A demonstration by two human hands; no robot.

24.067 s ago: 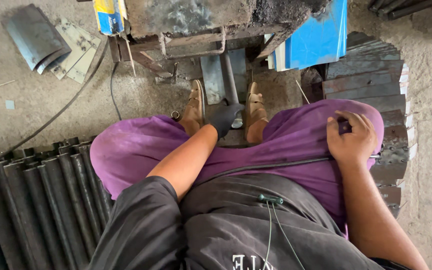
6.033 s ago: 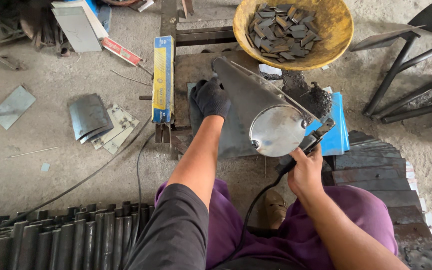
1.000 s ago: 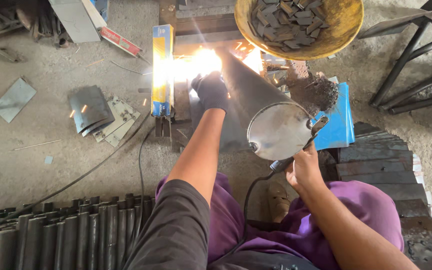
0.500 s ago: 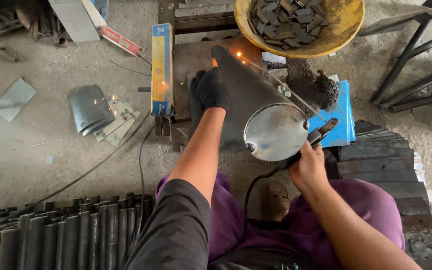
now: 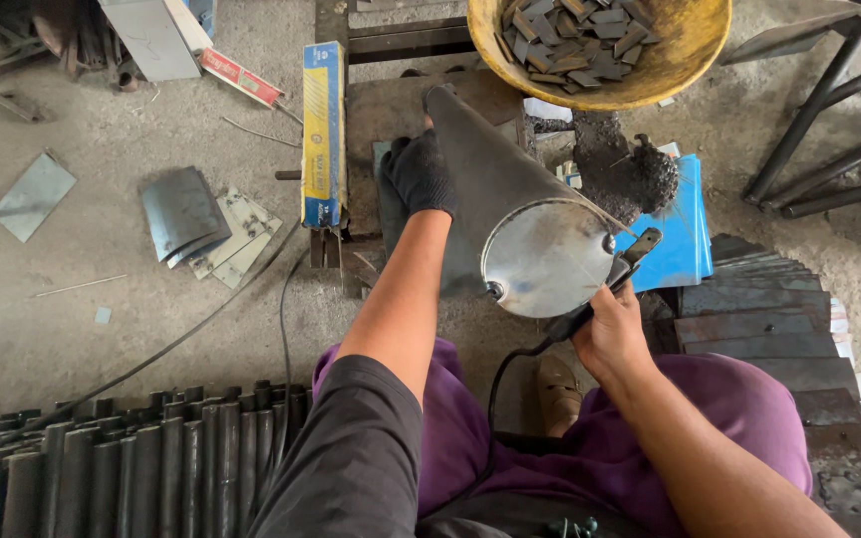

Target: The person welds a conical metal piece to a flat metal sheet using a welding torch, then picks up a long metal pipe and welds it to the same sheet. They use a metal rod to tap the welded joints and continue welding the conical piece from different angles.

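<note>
glove (image 5: 421, 174) black | basin (image 5: 685, 70) yellow | trousers (image 5: 739, 399) purple

Around the metal cone (image 5: 495, 189) it is crowded: a yellow bowl (image 5: 685, 75) of scraps just behind, a long box (image 5: 323, 134) left, blue sheets (image 5: 685, 234) right. Bare floor (image 5: 102, 329) lies open farther left, before the stacked pipes (image 5: 132, 463).

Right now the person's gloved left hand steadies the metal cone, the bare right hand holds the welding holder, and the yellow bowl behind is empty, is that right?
Not quite. In the head view the yellow bowl is full of small dark metal pieces. The rest holds: the gloved left hand rests on the metal cone, and the bare right hand grips the welding holder.
</note>
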